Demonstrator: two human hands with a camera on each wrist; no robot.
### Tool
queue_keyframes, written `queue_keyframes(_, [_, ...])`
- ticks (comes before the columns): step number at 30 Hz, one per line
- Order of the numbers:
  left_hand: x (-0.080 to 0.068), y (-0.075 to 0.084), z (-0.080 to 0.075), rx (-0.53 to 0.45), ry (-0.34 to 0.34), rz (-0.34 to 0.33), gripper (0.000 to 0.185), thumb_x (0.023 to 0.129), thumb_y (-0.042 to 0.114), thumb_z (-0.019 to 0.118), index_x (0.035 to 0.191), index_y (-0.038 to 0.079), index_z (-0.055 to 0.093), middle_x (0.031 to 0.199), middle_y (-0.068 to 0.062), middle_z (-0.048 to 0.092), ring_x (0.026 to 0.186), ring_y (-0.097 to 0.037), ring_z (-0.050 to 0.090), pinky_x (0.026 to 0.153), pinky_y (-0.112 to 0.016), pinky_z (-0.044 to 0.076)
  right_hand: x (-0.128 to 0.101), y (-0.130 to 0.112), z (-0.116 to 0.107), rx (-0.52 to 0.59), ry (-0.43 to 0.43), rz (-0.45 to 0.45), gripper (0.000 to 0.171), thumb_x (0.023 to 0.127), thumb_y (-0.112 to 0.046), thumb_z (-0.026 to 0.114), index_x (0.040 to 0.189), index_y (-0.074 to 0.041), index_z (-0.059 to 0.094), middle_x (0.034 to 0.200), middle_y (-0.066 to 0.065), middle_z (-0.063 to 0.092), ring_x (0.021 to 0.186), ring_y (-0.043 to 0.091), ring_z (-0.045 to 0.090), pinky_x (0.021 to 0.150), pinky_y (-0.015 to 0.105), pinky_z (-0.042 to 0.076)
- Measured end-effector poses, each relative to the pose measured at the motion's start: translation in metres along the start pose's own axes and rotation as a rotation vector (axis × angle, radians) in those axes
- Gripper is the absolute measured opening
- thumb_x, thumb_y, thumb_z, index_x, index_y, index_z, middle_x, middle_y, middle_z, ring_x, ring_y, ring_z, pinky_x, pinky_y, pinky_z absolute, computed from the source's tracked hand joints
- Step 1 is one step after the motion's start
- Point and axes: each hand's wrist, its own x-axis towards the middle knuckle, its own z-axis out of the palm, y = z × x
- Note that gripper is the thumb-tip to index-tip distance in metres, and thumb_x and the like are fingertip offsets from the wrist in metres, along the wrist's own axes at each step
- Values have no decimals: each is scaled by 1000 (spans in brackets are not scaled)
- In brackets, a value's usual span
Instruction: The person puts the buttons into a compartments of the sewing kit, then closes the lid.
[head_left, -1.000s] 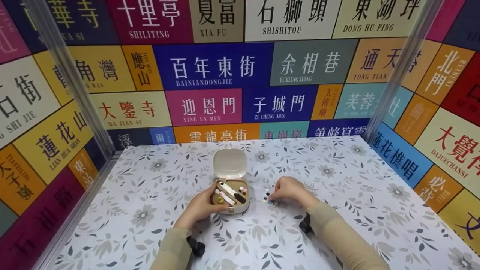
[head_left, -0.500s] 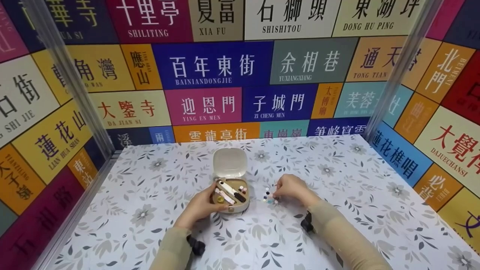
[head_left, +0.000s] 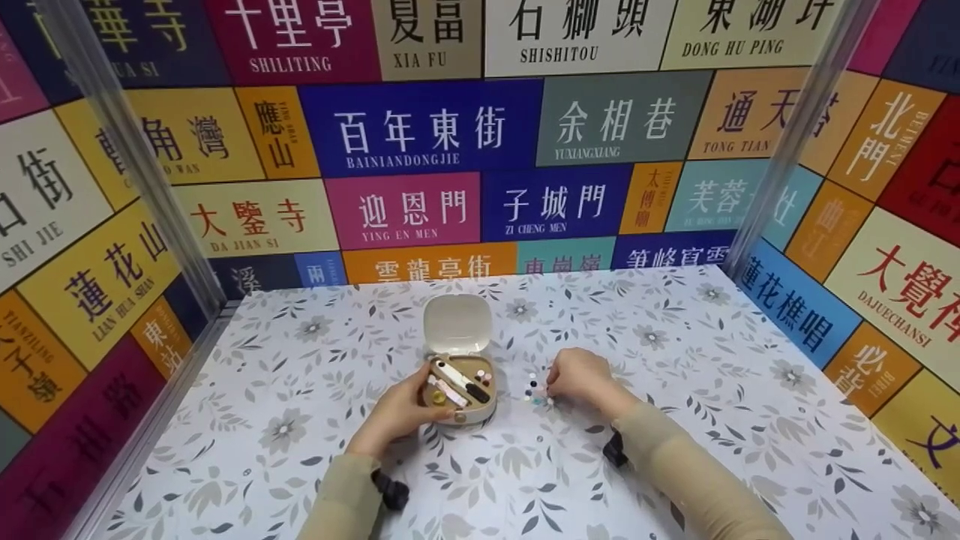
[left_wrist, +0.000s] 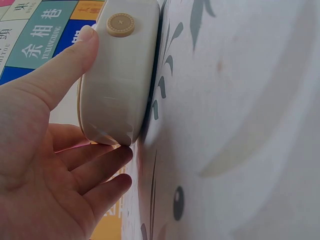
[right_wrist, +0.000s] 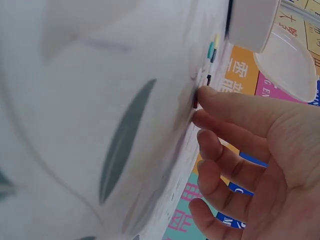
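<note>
My right fingers (right_wrist: 225, 107) are loosely curled with the index tip pressed onto a small dark button (right_wrist: 195, 101) on the table (head_left: 675, 390); I cannot tell whether the thumb has closed on it yet. The rest of the buttons (head_left: 534, 390) lie in a tight cluster just left of my right hand (head_left: 576, 381), touching or nearly touching one another, just beside the box (head_left: 459, 390).

My left hand (head_left: 401, 412) braces that box: the thumb (left_wrist: 65, 65) lies along its near wall by the round clasp (left_wrist: 120, 24), and the other fingers curl at its left side. The lid (head_left: 457, 324) stands open behind, and the tray holds thread and a few other small pieces.

To do this well, I judge I should slide the button out of the cluster with the fingertip before pinching, so its neighbours do not scatter. I would keep the left hand firm so the box does not skate on the patterned cloth, and lift low, since the button is thin and easy to drop.
</note>
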Motion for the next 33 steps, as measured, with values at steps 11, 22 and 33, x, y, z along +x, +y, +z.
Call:
queue_keyframes(11, [1,-1,0,4,7,-19,109,70,44,84,154,10,24,154,-12,32,138,-32,34,114,-47,24,-1,-1,2,-33,33,-71,9,67,-20,81,64,-21,72,61,-12,60,58,14,52,55,38,47])
queue_keyframes(22, [1,-1,-1,54,7,14,106,73,43,83,152,4,26,151,-18,37,134,-35,39,111,-49,30,0,8,1,120,-1,-59,17,67,-19,84,62,-21,67,60,-10,60,57,13,53,54,31,45])
queue_keyframes(33, [1,1,0,40,3,-7,106,73,42,84,153,4,25,153,-15,33,137,-33,35,113,-47,26,4,15,-8,357,-11,-51,6,73,-10,76,71,-10,71,66,-3,65,59,14,53,54,27,43])
